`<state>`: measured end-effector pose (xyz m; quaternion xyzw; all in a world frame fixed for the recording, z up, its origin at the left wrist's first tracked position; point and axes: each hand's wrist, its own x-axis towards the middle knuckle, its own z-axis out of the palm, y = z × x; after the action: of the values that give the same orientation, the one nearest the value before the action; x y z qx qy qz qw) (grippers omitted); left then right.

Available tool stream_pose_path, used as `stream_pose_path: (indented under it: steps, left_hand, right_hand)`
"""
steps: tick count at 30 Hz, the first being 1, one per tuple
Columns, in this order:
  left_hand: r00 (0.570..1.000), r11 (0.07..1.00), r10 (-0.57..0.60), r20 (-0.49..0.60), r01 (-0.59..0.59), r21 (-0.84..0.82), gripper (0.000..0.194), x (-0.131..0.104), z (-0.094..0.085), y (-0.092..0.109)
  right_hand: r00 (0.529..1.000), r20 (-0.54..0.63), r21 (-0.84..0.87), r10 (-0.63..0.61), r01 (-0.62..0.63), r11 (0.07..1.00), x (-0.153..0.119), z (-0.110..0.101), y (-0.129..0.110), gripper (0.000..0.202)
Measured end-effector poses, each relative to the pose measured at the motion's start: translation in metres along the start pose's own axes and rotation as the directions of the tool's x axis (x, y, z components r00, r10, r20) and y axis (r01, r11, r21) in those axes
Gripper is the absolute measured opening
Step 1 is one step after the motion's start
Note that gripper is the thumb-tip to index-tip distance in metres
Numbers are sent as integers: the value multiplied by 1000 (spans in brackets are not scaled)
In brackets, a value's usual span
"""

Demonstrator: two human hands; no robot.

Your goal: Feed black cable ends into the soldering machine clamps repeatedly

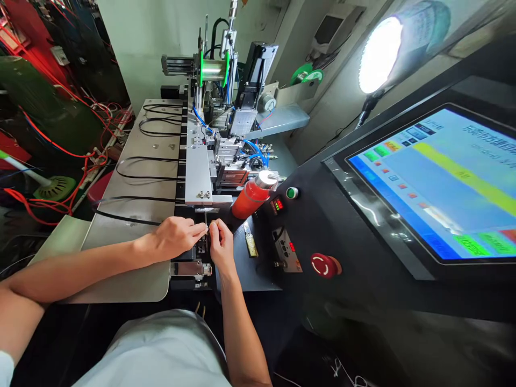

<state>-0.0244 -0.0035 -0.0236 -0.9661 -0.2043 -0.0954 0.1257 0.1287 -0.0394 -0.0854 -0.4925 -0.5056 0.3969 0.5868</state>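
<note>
L hand (177,236) + R hand (222,247) at desk (133,279) R edge, fingertips pinched; prob. smth tiny, can't tell. Red bottle (250,200) nr R hand.

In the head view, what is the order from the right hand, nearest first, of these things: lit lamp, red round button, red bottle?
1. Red bottle: just ahead and right of the right hand.
2. Red round button: farther right.
3. Lit lamp: far up and right.

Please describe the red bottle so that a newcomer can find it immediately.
From the large lit screen, go left across the dark panel to the right hand. Beyond it, slightly right, is the bottle: a red cylinder whose silver cap distinguishes it from the round red button.
</note>
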Motion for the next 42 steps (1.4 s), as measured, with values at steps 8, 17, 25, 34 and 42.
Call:
stream_pose_path:
  steps: [8, 17, 25, 34, 42]
  left_hand:
    - [990, 997, 71, 126, -70, -11, 28, 5, -5, -5]
    - [975, 977, -151, 163, 172, -129, 25, 4, -13, 1]
    - [837, 889, -346, 425, 437, -138, 18, 7, -45, -10]
    - [840, 911, -312, 444, 398, -111, 18, 6, -43, -9]
    - [841, 914, -310, 444, 392, -106, 18, 6, -41, -10]
  right_hand:
    - [1000, -5, -22, 10, -11, 1000, 0, 2, 2, 33]
    - [995, -92, -203, -25, 6, 979, -3, -17, -1, 30]
    - [956, 196, -674, -220, 294, 677, -10, -26, -23, 29]
    - [940, 133, -757, -313, 300, 580, -15, -27, -20, 21]
    - [886, 198, -831, -419, 378, 408, -15, -29, -24, 26]
